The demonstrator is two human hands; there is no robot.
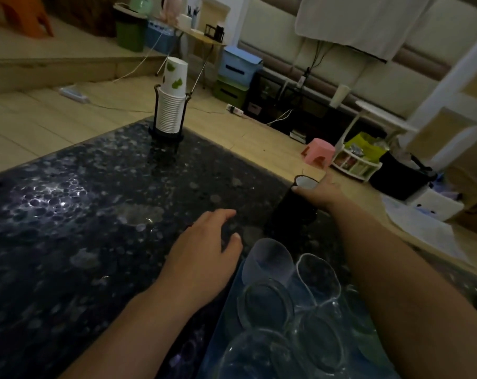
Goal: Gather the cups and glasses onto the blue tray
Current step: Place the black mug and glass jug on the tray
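Clear glasses (294, 318) crowd the blue tray (226, 335) closest to the camera, several of them standing rim to rim with a frosted one (267, 262) at the far end, so most of the gathering looks done. Just beyond the tray's far left corner the left hand (204, 258) rests palm down on the dark speckled tabletop (81, 214), its fingers (226, 214) loosely spread and holding nothing. Farther out on the right, the right hand (318, 194) has its fingers closed over the rim of a black cup (292, 209) with a white inside, which stands on the tabletop just past the tray and very near the right edge. That cup seems to be the last loose one to bring in. At the far corner a stack of paper cups (171, 102) sits upright in a black wire holder (164, 132), well apart from everything else; whether it counts as part of the job cannot be told. Between the hands and the holder the tabletop lies bare, giving plenty of room, but the tray looks nearly full, so the cup will likely need the small gap at its far end.
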